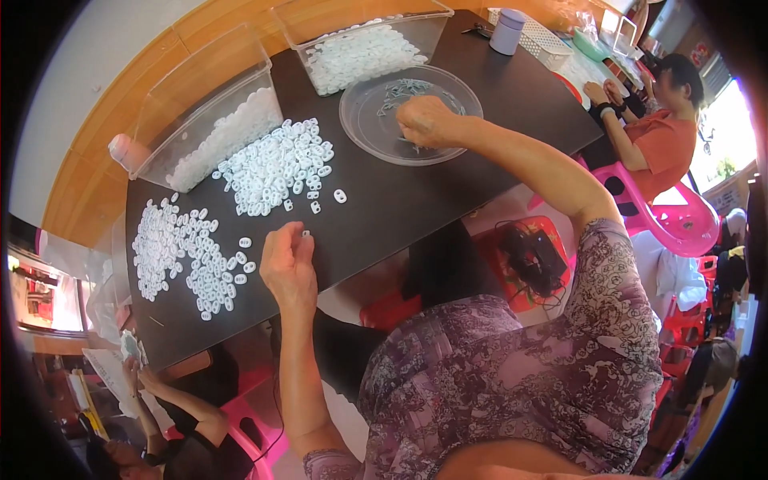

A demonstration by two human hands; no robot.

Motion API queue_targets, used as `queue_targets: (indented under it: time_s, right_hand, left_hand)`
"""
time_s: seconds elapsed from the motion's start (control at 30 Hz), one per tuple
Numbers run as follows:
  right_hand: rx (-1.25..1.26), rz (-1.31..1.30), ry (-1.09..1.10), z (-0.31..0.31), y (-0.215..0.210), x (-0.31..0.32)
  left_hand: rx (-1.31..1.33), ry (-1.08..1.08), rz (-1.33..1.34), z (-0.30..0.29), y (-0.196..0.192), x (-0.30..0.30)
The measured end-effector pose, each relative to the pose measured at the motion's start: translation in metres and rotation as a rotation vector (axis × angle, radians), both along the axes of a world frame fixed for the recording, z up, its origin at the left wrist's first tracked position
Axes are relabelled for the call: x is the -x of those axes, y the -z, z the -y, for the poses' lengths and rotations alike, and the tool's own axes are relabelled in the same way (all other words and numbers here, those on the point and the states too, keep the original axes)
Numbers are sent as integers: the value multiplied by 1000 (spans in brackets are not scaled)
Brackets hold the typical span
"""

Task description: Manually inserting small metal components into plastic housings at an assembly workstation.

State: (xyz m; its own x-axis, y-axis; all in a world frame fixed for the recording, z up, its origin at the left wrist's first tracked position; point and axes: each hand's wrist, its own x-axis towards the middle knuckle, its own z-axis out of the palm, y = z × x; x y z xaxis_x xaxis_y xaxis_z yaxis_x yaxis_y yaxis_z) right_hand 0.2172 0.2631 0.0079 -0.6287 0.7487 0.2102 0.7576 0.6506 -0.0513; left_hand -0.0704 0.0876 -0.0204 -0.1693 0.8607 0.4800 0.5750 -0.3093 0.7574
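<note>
Many small white pieces (276,164) lie heaped on the dark counter (384,210) near the left hand (290,262), its fingertips pinching a tiny pale piece (306,234), while the right hand (426,124) curls over a round clear tray (352,138) of grey bits (400,90), its grip hidden.

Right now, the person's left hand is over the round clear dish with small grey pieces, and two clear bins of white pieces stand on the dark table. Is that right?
Not quite: the head view shows the right hand over the round clear dish with small grey pieces. Two clear bins of white pieces do stand on the dark table.
</note>
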Motion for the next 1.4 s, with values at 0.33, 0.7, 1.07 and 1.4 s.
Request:
queue_targets:
  time_s: [0.33,0.7,1.07,1.4]
  right_hand:
    - [122,-281,64,13,-13,10]
    - [555,-733,-245,95,-50,71]
    - [709,-935,-232,161,-17,130]
    - [970,-1161,-177,185,-8,136]
  left_hand:
    - [89,29,380,17,5,3]
    - [289,201,1120,36,-17,-16]
    - [83,154,843,57,-17,-14]
    - [-1,140,1026,58,-6,-18]
